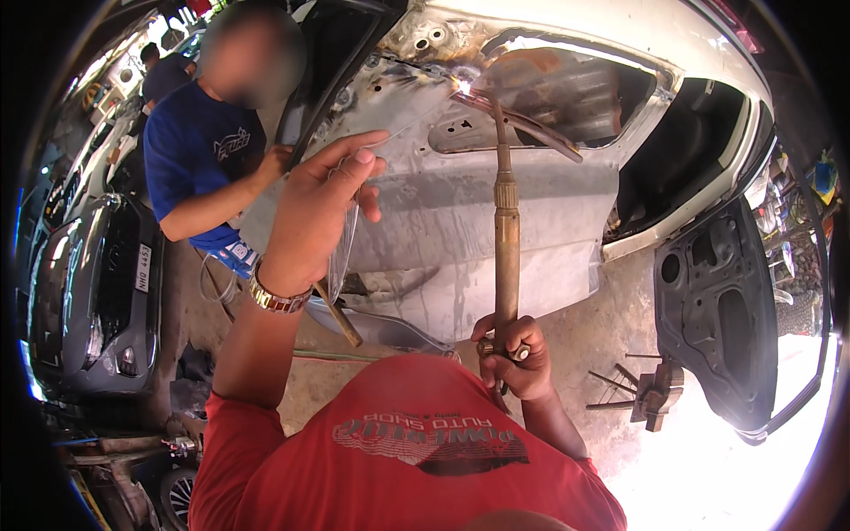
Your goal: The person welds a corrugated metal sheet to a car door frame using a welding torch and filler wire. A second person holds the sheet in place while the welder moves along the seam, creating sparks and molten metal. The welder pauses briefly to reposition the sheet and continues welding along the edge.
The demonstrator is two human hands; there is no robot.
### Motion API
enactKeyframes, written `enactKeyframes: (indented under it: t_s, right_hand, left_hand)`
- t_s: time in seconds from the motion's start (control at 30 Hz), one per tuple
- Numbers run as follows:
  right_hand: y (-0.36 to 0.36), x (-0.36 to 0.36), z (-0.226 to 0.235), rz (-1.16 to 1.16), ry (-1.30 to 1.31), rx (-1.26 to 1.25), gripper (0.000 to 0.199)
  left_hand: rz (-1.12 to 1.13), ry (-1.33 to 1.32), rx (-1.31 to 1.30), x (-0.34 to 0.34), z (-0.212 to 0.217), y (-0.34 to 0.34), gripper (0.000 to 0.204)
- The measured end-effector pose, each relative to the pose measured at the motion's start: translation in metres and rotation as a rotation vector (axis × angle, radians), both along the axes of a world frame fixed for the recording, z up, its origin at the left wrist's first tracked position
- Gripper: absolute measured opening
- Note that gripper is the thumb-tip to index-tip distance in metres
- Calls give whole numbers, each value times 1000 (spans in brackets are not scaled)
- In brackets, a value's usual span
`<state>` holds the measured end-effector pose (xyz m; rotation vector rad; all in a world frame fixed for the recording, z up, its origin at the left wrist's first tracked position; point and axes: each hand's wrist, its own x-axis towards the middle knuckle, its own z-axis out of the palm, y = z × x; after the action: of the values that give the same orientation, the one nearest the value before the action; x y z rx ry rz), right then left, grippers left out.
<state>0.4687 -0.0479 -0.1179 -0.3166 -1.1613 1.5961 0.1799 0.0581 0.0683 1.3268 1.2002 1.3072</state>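
My left hand (329, 196) is raised over the bare grey car door panel (496, 202), its thumb and forefinger pinching a thin metal wire (409, 126). The wire's slack loops (347, 239) hang below the palm. In my right hand (529, 365) is a brass-coloured gas torch (506, 252), gripped low by its valve knobs. Its slim neck points away from me, up to the panel's top edge. A bright glowing spot (464, 87) shows there, at the end of a curved metal strip (531, 128). The wire's far end is too faint to follow.
At the left stands a person in a blue shirt (199, 146), one arm reaching to the car. A dark parked car (102, 292) is beyond. On the right are a loose door panel (719, 310) and a metal stand (653, 394). A wooden stick (343, 320) leans below my left wrist.
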Motion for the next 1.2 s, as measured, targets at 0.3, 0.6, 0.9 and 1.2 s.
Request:
enactKeyframes:
  t_s: [0.3, 0.6, 0.9, 1.2]
  right_hand:
    - [0, -2, -1, -8, 44, -19, 36]
    - [2, -2, -1, -3, 9, 6, 38]
    - [0, -2, 0, -2, 40, -21, 36]
    - [2, 0, -2, 0, 0, -10, 39]
  left_hand:
    - [8, -11, -9, 3, 2, 0, 43]
    - [12, -15, -5, 2, 1, 0, 42]
    - [2, -28, -5, -2, -3, 2, 38]
    - [-6, -19, 0, -3, -5, 3, 39]
